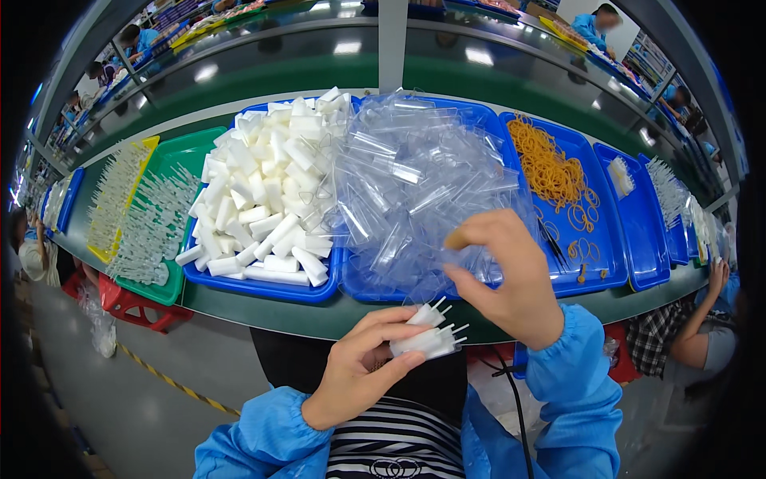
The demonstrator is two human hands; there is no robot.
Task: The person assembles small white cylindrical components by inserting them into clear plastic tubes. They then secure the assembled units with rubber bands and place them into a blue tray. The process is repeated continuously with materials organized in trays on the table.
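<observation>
Fingers (384, 332) of the left hand (351, 375) were clamped on a bundle (427, 339) of white pieces, thin pale pins sticking out to its right; the bundle was just off the near edge of the worktop (239, 310), below the clear sleeves (415, 176); the right hand (523, 283) was above and to the right of the bundle, over the sleeves, its thumb and forefinger curved with their tips apart; I could not tell whether they touched a sleeve.

The sleeves were heaped over a blue tray (480, 118); to its left, white tubes (271, 184) filled a second blue tray (315, 292); farther left, spiky clear pieces (155, 219) lay in a green tray (185, 148), beside a yellow tray (152, 144); to the right of the sleeves, tan bands (546, 164) and dark tweezers (552, 242) lay in another blue tray (602, 251); a red stool (144, 310) stood on the floor (187, 359) at left.
</observation>
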